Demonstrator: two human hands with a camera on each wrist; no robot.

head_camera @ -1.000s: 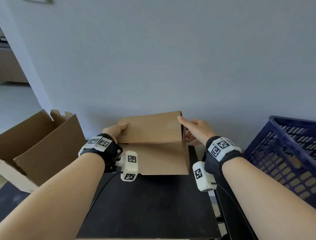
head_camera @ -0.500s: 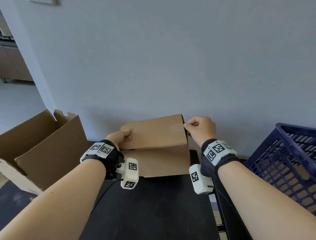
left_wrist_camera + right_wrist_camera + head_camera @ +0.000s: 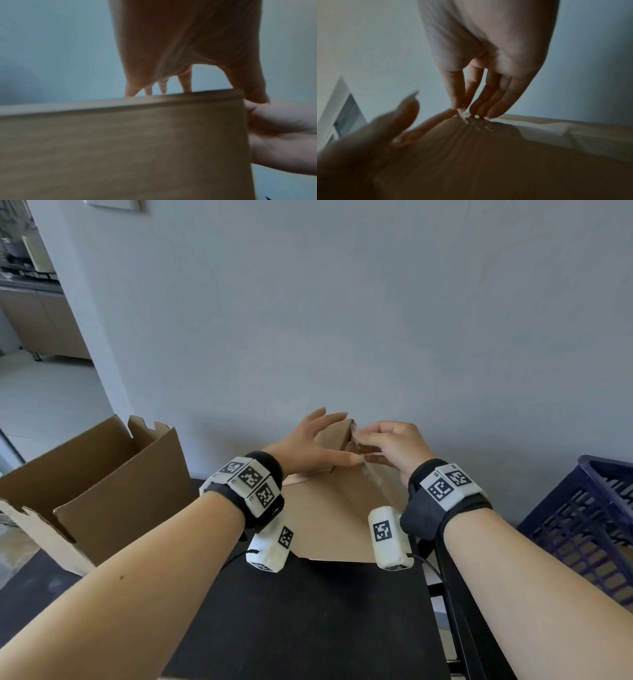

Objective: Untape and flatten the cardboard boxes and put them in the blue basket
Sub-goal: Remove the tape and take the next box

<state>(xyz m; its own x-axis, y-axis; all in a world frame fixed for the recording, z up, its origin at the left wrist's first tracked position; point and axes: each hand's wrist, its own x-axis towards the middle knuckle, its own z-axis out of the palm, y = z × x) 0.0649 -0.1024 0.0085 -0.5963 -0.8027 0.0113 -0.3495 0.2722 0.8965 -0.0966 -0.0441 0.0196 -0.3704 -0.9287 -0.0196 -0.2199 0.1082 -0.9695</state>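
Note:
A small closed cardboard box (image 3: 329,518) stands on the black table (image 3: 308,621), turned with one corner towards me. My left hand (image 3: 308,446) lies flat on its top with straight, spread fingers (image 3: 163,86). My right hand (image 3: 387,445) pinches a strip of clear tape (image 3: 373,477) at the box's far top corner; the strip stretches down along the box's right edge. In the right wrist view the fingertips (image 3: 465,108) squeeze the crumpled tape end (image 3: 471,120). The blue basket (image 3: 589,529) stands at the right.
A larger open cardboard box (image 3: 96,484) sits at the left end of the table. A grey wall (image 3: 342,320) rises right behind the small box. A black frame (image 3: 455,611) runs between table and basket.
The small box has turned corner-on. My left hand moved from its left side onto the top, fingers spread. My right hand has pulled a tape strip off the far corner.

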